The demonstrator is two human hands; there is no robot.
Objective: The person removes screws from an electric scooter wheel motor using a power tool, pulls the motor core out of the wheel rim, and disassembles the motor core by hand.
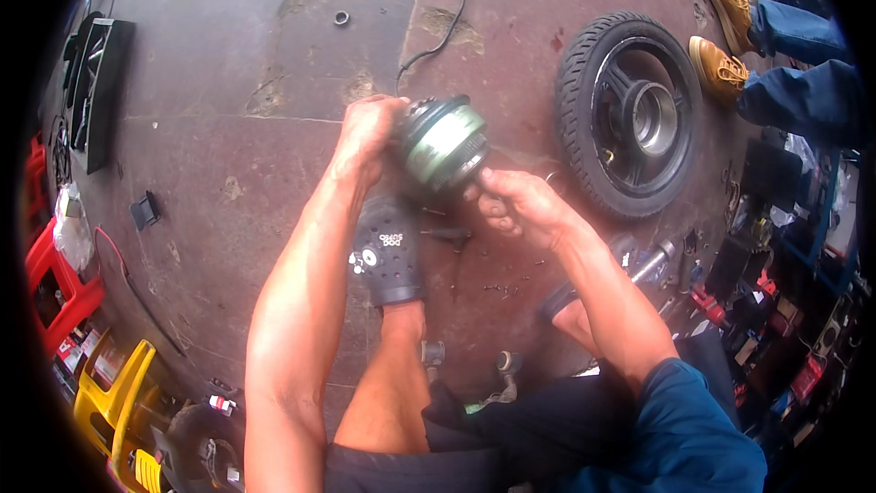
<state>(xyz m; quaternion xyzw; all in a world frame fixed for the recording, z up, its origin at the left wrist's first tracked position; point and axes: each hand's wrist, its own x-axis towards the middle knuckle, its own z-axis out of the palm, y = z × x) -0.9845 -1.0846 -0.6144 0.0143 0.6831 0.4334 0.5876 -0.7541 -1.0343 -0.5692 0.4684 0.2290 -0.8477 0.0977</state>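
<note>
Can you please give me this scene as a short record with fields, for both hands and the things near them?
left hand: left hand grips the round black and green motor part from its left side
right hand: right hand holds the part's lower right edge
height: part is held above the floor
below: black clog on the person's foot
right side: small wheel with tyre lying flat
far right: another person's tan shoes

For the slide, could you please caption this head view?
Both hands, left and right, hold a round motor part above the floor, wheel alongside.
</note>
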